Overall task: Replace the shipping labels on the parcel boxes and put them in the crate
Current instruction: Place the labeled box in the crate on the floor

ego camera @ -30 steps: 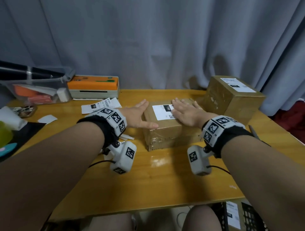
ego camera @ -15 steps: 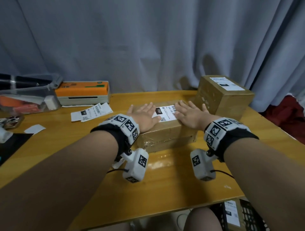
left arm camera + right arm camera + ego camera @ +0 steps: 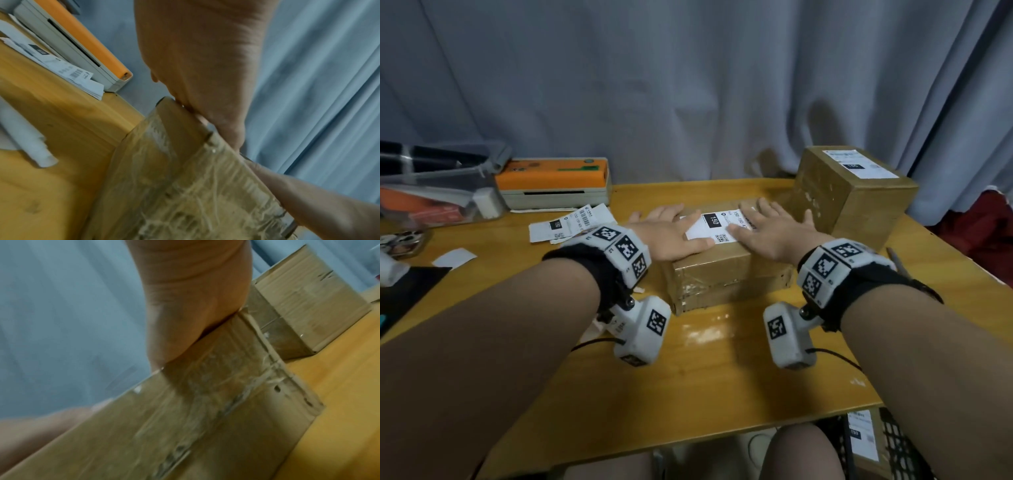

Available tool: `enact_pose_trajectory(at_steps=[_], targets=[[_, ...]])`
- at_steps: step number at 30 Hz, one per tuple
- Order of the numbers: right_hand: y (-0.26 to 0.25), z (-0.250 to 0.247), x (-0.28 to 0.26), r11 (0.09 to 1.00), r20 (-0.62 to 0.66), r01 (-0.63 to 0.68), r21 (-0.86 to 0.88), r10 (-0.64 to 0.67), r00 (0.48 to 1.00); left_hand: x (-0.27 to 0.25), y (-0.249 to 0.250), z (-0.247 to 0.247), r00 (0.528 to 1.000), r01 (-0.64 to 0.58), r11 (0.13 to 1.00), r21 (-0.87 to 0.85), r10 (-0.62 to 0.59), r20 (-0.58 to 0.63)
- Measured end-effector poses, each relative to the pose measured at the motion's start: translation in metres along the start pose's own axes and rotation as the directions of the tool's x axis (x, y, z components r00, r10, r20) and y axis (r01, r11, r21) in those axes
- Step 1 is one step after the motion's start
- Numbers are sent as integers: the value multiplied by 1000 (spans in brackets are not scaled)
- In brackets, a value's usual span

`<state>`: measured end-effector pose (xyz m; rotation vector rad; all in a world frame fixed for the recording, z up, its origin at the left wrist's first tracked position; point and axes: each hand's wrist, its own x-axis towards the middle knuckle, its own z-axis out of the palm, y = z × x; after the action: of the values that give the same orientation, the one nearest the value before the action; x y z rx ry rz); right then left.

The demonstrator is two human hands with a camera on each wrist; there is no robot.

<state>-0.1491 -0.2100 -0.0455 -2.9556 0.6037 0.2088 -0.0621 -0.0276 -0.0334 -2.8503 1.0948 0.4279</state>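
Taped parcel box [image 3: 726, 270] sits mid-counter [image 3: 722, 370]. Left hand [image 3: 671, 236] and right hand [image 3: 774, 229] lie flat on its top, fingers straight, released, grasping nothing, pressing either end of the white shipping label [image 3: 714, 228]. Second labelled box [image 3: 859, 198] stands just beside, right

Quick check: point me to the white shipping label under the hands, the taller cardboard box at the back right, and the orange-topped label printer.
White shipping label [image 3: 714, 224], head view, on its black "150" patch.
Taller brown cardboard box [image 3: 822, 192], head view, on its left side wall.
Orange-topped label printer [image 3: 551, 173], head view, on the orange lid.
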Motion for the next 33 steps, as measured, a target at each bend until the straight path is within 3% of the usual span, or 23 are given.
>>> enact_pose_trajectory(at_steps=[4,7,9,11,13,16,19,21,24,27,30,33], targets=[[23,1,1,990,3,-81,117,82,997,-4,-11,1,997,-78,993,-93,79,7],[29,17,1,925,-155,-50,376,116,981,-6,-13,-8,990,-139,958,-252,125,-72],[25,28,-6,821,-335,15,570,216,917,-2,-13,-16,976,-161,921,-354,96,-194],[19,38,-14,680,-388,14,734,402,829,5,-12,-18,974,-127,898,-421,33,-223],[15,44,-20,551,-322,-52,833,558,765,16,-11,-15,990,-69,889,-452,3,-144],[11,43,-20,321,-73,-208,924,681,729,29,-15,-10,996,5,873,-488,-49,-78],[5,48,-10,-37,214,-250,968,641,737,31,-18,-7,989,-6,872,-490,-67,-131],[11,68,11,-137,274,-240,961,567,777,28,-16,-4,983,-31,872,-489,-63,-174],[-18,50,-14,-170,241,-185,968,416,877,15,-7,0,979,-26,856,-516,-83,-186],[-27,33,-40,-132,122,-83,988,324,938,-3,6,-2,975,-49,736,-676,-110,-191],[-17,15,-62,-86,-43,67,994,260,965,-20,25,-8,960,-104,654,-749,-131,-247],[0,-12,-83,66,-144,132,989,251,957,-32,49,-17,945,-190,605,-773,-101,-311]])
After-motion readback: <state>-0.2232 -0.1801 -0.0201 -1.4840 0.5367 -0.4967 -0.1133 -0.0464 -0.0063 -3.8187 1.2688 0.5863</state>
